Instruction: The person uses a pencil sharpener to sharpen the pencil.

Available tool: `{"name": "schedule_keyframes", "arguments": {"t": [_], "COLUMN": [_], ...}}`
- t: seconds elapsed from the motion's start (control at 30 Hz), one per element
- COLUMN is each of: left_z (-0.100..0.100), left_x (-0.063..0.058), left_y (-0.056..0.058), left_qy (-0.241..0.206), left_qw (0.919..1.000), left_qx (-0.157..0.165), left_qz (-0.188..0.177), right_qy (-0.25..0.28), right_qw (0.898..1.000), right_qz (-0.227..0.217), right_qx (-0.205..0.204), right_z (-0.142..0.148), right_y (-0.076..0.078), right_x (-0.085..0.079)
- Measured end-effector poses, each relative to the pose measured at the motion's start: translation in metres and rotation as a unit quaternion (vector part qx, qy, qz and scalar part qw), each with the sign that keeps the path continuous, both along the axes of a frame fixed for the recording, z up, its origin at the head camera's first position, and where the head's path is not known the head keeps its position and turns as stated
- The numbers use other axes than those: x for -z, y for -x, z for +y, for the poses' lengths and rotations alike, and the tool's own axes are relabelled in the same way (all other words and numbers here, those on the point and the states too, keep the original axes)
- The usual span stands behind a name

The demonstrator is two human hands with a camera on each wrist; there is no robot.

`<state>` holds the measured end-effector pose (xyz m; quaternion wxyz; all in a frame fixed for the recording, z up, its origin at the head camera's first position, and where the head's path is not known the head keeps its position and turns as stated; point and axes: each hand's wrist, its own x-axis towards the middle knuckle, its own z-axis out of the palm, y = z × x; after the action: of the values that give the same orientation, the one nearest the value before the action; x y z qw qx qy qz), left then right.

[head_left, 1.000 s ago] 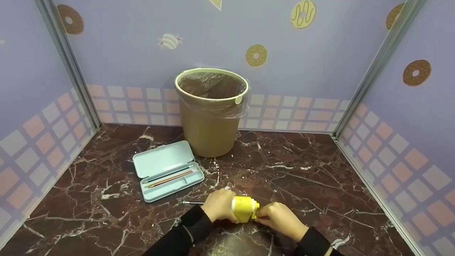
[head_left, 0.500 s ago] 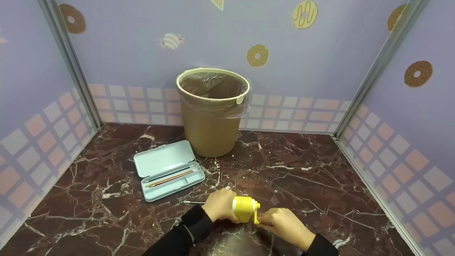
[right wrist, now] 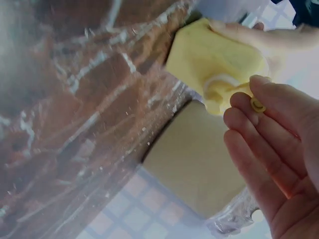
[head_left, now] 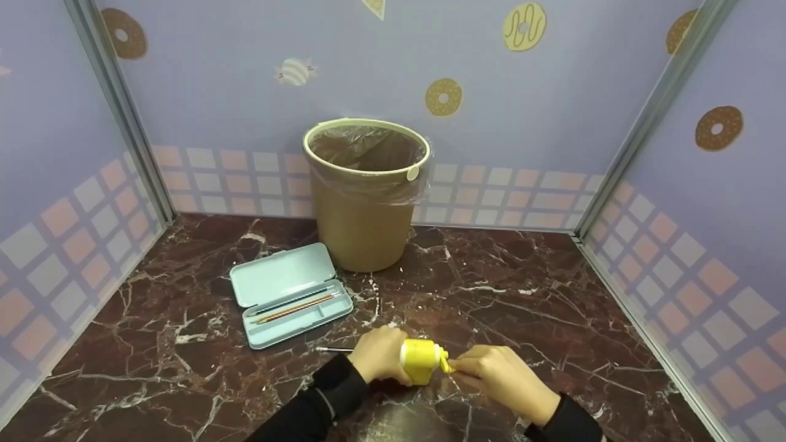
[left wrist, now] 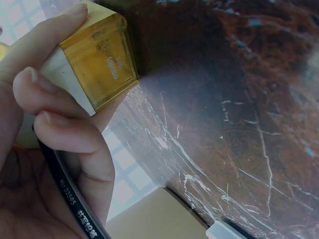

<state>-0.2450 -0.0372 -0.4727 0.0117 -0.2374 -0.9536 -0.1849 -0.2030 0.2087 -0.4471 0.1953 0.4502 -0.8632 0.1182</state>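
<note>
A yellow crank pencil sharpener stands low over the table's front middle, gripped by my left hand. A dark pencil with white lettering runs through the curled fingers toward the sharpener's back; its end juts out left of the hand in the head view. The sharpener's see-through amber drawer faces the left wrist camera. My right hand pinches the knob of the yellow crank handle between thumb and index finger, the other fingers loosely bent. The pencil's tip is hidden inside the sharpener.
An open light-blue pencil case lies to the left, several pencils inside. Behind it, against the back wall, stands a tan bin lined with a clear bag. Patterned walls enclose the dark marbled table.
The crank handle has turned, from pointing straight down half a second ago to slanting down right now. My right hand moved with it. My left hand and the sharpener stay put.
</note>
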Motion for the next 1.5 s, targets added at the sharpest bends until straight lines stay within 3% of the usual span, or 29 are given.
{"name": "schedule_keyframes", "arguments": {"t": [0.27, 0.5, 0.83, 1.13, 1.5], "left_z": [0.0, 0.0, 0.001, 0.0, 0.0], "left_x": [0.0, 0.0, 0.0, 0.002, 0.002], "left_y": [0.001, 0.001, 0.001, 0.002, 0.002], "left_qy": [0.008, 0.012, 0.002, 0.007, 0.02], "left_qw": [1.0, 0.9999, 1.0, 0.9999, 0.9997], "left_qx": [0.001, 0.001, 0.002, 0.006, 0.006], "left_qz": [0.006, 0.01, 0.0, 0.009, 0.012], "right_qy": [0.005, 0.003, 0.009, 0.009, -0.009], "right_qw": [1.0, 0.999, 0.998, 0.996, 0.995], "right_qz": [0.005, 0.041, -0.006, -0.033, -0.068], "right_qx": [0.011, 0.024, 0.058, 0.077, 0.068], "right_z": [0.0, -0.001, -0.005, -0.008, -0.009], "right_y": [0.014, 0.031, 0.048, 0.064, 0.074], "right_x": [-0.01, -0.011, -0.007, 0.008, 0.034]}}
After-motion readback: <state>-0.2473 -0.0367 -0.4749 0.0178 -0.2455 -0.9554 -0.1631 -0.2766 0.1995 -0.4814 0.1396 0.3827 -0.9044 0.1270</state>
